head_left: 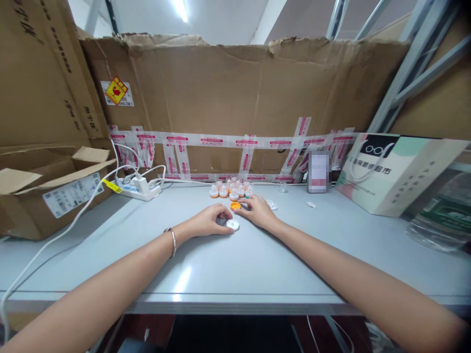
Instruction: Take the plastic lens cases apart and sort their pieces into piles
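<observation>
Near the middle of the grey table (pixel 206 264), my left hand (pixel 211 220) has its thumb and fingers around the edge of a round white disc (pixel 232 224). Just beyond it, my right hand (pixel 253 210) pinches an orange ring-shaped piece (pixel 235 206) at its right side. Right behind the orange piece stands a cluster of several small clear-topped containers (pixel 222 190) with white and orange bases. Small white pieces (pixel 272 205) lie to the right of my right hand.
A power strip (pixel 142 192) with white cables and an open cardboard box (pixel 47 196) are at the left. Against the cardboard wall (pixel 235 93) stands a phone (pixel 318 171). At the right are a paper bag (pixel 379 181) and a large clear bottle (pixel 441 211).
</observation>
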`<state>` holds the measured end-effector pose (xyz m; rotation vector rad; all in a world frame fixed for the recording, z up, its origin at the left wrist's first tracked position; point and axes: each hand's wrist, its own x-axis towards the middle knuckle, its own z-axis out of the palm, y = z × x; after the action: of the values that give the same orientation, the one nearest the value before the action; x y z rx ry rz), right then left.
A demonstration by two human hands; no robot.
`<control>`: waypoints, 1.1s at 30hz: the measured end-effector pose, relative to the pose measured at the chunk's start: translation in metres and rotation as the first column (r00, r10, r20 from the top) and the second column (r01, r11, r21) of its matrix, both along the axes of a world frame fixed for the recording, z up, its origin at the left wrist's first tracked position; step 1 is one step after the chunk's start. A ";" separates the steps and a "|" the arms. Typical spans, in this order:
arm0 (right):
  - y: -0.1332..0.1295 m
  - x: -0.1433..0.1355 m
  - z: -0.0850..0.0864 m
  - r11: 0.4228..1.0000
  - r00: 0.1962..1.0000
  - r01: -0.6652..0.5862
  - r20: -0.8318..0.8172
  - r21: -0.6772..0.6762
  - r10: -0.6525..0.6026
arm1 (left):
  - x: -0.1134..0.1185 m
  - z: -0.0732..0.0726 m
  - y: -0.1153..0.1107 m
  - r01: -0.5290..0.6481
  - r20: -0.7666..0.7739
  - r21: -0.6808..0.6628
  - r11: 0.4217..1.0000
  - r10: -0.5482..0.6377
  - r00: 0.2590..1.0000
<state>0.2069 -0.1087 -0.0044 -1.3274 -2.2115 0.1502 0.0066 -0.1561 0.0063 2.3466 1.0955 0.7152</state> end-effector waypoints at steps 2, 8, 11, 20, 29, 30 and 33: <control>0.000 0.000 0.001 1.000 0.999 0.010 -0.044 0.002 -0.010 | 0.000 0.000 0.000 -0.002 -0.005 -0.005 1.000 0.002 1.000; -0.016 0.002 0.016 0.975 0.960 -0.203 -0.217 -0.092 0.179 | -0.002 0.002 -0.001 0.029 -0.024 -0.015 0.999 -0.029 0.999; -0.031 0.002 0.023 0.914 0.920 -0.370 -0.199 -0.164 0.337 | -0.004 0.003 -0.001 0.046 -0.036 -0.018 0.999 -0.047 0.998; -0.036 0.003 0.019 0.869 0.904 -0.428 -0.091 -0.248 0.419 | -0.008 0.013 -0.004 0.069 -0.056 -0.026 0.997 -0.071 0.996; -0.042 0.000 0.025 0.829 0.887 -0.460 -0.113 -0.318 0.449 | -0.005 0.016 -0.005 0.037 -0.100 0.083 0.996 -0.028 0.995; -0.043 -0.001 0.024 0.826 0.886 -0.462 -0.123 -0.321 0.448 | -0.003 0.015 -0.005 0.039 -0.100 0.087 0.995 -0.030 0.995; -0.042 -0.005 0.016 0.855 0.915 -0.401 -0.183 -0.330 0.359 | 0.001 0.010 -0.004 0.047 -0.113 0.080 0.996 -0.038 0.993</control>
<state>0.2016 -0.1505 0.0111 -0.9993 -2.3980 0.7988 0.0076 -0.1599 0.0161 2.4982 1.0779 0.6319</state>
